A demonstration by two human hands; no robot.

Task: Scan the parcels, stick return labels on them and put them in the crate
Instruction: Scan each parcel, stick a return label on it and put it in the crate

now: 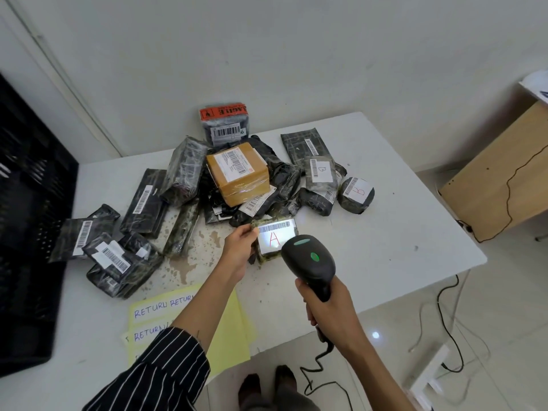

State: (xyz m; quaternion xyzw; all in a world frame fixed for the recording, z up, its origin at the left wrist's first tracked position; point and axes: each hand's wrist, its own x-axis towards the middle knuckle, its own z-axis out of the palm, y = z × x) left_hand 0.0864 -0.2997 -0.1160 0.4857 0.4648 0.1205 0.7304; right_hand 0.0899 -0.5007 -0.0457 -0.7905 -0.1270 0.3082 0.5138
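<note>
We read "A" on the centre parcel (275, 236), "B" on two right parcels (321, 170), "RETURN" on lower-left label sheets (151, 312), "FRAGILE" on upper red tape (223, 112).

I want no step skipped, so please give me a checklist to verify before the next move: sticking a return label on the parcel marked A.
1. The left hand holds the parcel marked A: ok, it pinches the left edge.
2. The scanner in the right hand aims at the barcode: ok, light falls on it.
3. Scan registered: cannot tell.
4. The return labels within reach: ok, on the table under the left arm.
5. A hand free for peeling: not ok, both hold something.
6. The crate nearby: ok, at the table's left.
</note>
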